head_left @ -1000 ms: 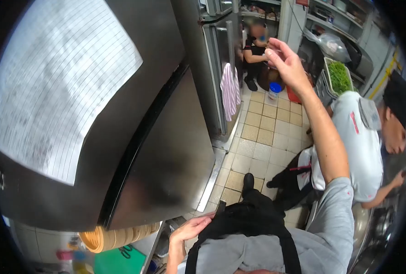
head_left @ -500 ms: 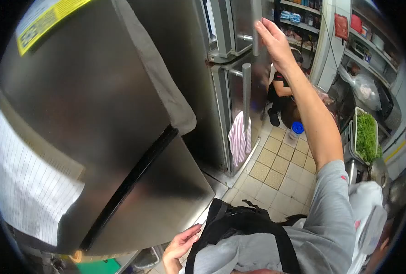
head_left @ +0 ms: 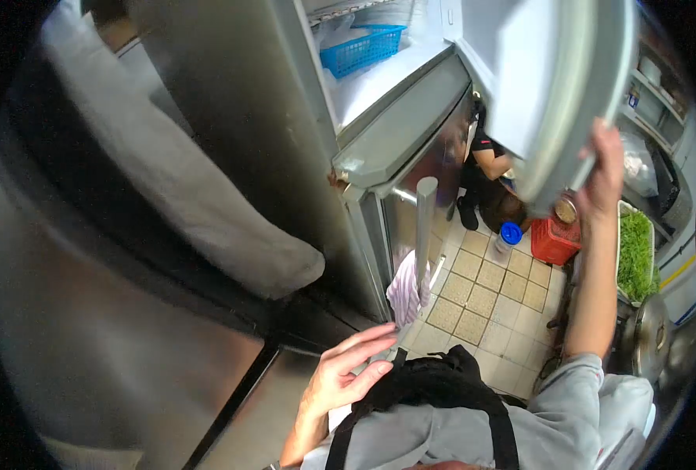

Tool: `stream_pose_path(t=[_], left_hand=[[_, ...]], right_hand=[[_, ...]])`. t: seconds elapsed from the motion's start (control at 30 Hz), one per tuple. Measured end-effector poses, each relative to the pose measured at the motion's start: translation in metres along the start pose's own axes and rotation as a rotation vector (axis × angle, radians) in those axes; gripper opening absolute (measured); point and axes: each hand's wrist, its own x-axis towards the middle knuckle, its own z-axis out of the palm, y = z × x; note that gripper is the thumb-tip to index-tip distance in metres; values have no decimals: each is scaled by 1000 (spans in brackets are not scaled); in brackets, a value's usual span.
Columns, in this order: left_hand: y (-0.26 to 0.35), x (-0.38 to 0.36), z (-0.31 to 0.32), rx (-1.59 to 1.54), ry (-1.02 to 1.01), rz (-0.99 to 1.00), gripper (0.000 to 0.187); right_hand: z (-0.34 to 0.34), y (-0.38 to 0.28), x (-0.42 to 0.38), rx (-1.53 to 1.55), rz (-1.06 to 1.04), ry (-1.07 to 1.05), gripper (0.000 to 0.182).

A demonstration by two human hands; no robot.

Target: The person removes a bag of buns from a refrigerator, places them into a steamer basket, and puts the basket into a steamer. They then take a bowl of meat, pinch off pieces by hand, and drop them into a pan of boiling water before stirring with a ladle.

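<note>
The upper refrigerator door stands wide open, its pale inner side facing me. My right hand, a little blurred, grips the outer edge of this door at the end of my outstretched arm. Inside the upper compartment, a blue plastic basket sits near clear plastic bags. Low in front of my apron, my left hand is raised with its fingers apart and holds nothing. Just beyond its fingertips, a pink-and-white striped cloth hangs at the handle of the lower door, which is closed.
A large steel cabinet fills the left side. Ahead, a co-worker is partly hidden behind the door. On the tiled floor are a blue-lidded container and a red crate. Greens fill a tray at right.
The upper refrigerator door has swung open toward the right, pulled by my right hand, and the blue basket has come into view. My left hand has risen. My view has shifted closer to the refrigerator.
</note>
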Motion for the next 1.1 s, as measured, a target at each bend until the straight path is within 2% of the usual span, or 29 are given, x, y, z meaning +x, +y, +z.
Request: stream_pose_path(t=[0.07, 0.1, 0.13, 0.2, 0.27, 0.3, 0.33, 0.37, 0.43, 0.5, 0.53, 0.6, 0.7, 0.77, 0.83, 0.9, 0.97, 1.0, 1.03, 1.07, 1.1], left_hand=[[4, 28, -2, 1, 33, 197, 31], [5, 45, -3, 6, 62, 303, 27], [6, 61, -3, 10, 63, 305, 27], [11, 90, -4, 70, 125, 526, 26], [27, 115, -1, 193, 203, 560, 25], [34, 126, 1, 284, 232, 587, 25], [43, 138, 4, 379, 267, 615, 26], [56, 150, 9, 515, 280, 604, 26], [86, 178, 19, 863, 299, 542, 29], [110, 221, 38, 1177, 350, 416, 33], [120, 245, 44, 1298, 359, 348, 36], [128, 297, 47, 1472, 403, 258, 44], [122, 374, 24, 1581, 473, 214, 45], [108, 411, -5, 1698, 496, 188, 43], [91, 432, -28, 1753, 521, 160, 41], [80, 441, -39, 1804, 454, -336, 32], [69, 442, -50, 1758, 513, -296, 28], [68, 443, -53, 1712, 565, -248, 26], [71, 445, -52, 1713, 575, -239, 26], [72, 446, -48, 1728, 636, -48, 23], [71, 445, -42, 1732, 690, 136, 22]], right_hand=[[-70, 24, 11, 116, -60, 195, 48], [-116, 31, 13, 97, -17, 266, 48], [-153, 39, 13, 80, 25, 333, 47], [-180, 58, 32, 106, 21, 349, 48], [-266, 84, 46, 151, 18, 380, 48], [-287, 93, 40, 178, 14, 391, 49], [-358, 111, 45, 208, 8, 397, 49], [-382, 124, 36, 242, 5, 398, 49], [-521, 170, 27, 314, 3, 382, 50], [-742, 251, 66, 394, 8, 360, 50], [-898, 277, 66, 434, 11, 357, 50], [-916, 328, 92, 503, 38, 367, 51], [-931, 385, 135, 583, 64, 401, 52], [-914, 416, 163, 627, 84, 421, 52], [-805, 400, 168, 671, 92, 445, 53], [-597, 318, 163, 705, 93, 473, 53], [-394, 229, 156, 732, 87, 506, 54], [-389, 224, 159, 746, 79, 524, 54], [-401, 257, 143, 854, 78, 343, 51], [-408, 292, 131, 953, 80, 158, 47], [-363, 273, 128, 975, 232, -63, 50]])
